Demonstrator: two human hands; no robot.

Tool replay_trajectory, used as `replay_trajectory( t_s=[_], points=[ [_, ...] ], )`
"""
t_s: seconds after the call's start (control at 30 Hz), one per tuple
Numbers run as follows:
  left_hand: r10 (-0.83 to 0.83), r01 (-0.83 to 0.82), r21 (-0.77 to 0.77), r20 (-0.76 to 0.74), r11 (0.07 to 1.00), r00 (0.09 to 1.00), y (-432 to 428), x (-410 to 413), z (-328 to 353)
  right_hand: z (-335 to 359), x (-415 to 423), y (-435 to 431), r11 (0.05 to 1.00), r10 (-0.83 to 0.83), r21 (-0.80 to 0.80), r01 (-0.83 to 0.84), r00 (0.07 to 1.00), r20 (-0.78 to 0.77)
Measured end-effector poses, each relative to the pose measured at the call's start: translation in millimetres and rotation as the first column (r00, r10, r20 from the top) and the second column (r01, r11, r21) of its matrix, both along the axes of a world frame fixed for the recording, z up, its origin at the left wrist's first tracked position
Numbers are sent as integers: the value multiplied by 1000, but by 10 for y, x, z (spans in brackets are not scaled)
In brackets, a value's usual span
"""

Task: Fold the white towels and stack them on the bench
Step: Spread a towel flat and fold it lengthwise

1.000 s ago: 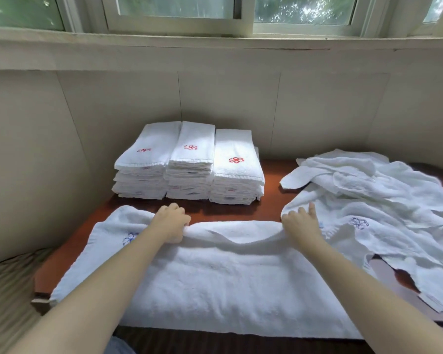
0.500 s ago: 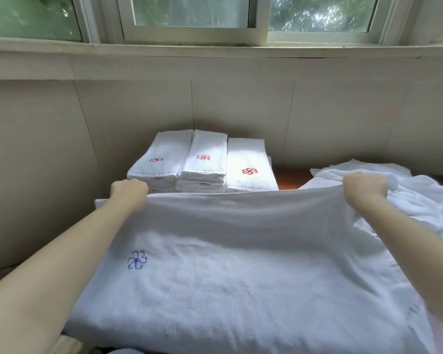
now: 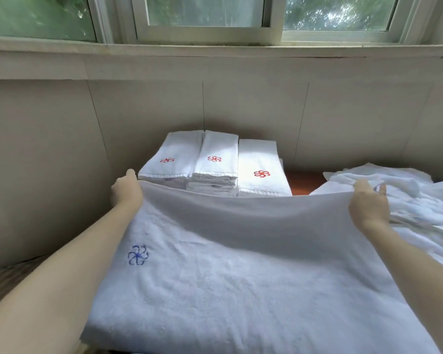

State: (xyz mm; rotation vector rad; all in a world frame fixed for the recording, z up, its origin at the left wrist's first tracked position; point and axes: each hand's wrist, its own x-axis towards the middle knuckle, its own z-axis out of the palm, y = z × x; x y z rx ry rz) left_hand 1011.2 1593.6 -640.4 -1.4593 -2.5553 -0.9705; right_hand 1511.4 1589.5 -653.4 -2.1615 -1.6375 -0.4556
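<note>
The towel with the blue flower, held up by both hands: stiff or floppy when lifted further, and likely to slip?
Probably floppy: the towel sags along its top edge between the left hand and the right hand. Its thick, fuzzy pile suggests some weight and a grip that is unlikely to slip. With only its corners held, the middle would likely droop further.
</note>
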Motion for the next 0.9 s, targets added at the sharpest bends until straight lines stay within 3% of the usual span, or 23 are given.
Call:
replay_trajectory(
  t_s=[0.07,0.1,0.17,0.3,0.43,0.5,0.63,0.73,0.83,0.9],
  points=[
    [17,-30,84,145,996,989,79,-13,143,101,15,54,1000,4,-30,-6,996,-84],
    [15,-29,91,150,995,989,112,-8,197,160,26,87,999,-5,-36,0,989,-149],
    [-29,26,43,80,999,996,134,8,232,224,32,124,999,-19,-40,10,968,-252],
    [-121,122,-111,20,986,992,64,-20,51,92,-1,44,996,-1,-89,-27,955,-297],
    [-148,130,-185,-88,974,985,-146,-114,-259,-322,-13,-204,995,-21,-103,-10,958,-288],
    [-134,95,-180,-215,979,967,-272,-161,-381,-499,18,-328,992,-81,-117,42,931,-356],
    [-234,145,-213,-487,966,841,-501,-235,-482,-574,59,-491,980,-196,-122,156,852,-486],
    [-411,236,-393,-455,889,790,-640,-312,-553,-540,23,-556,983,-183,-82,163,863,-470],
    [-540,263,-628,-301,733,786,-834,-339,-640,-619,-16,-681,961,-229,-228,158,917,-326],
    [-558,270,-644,-294,716,776,-935,-346,-723,-714,-49,-805,942,-237,-298,157,937,-257]
  ],
)
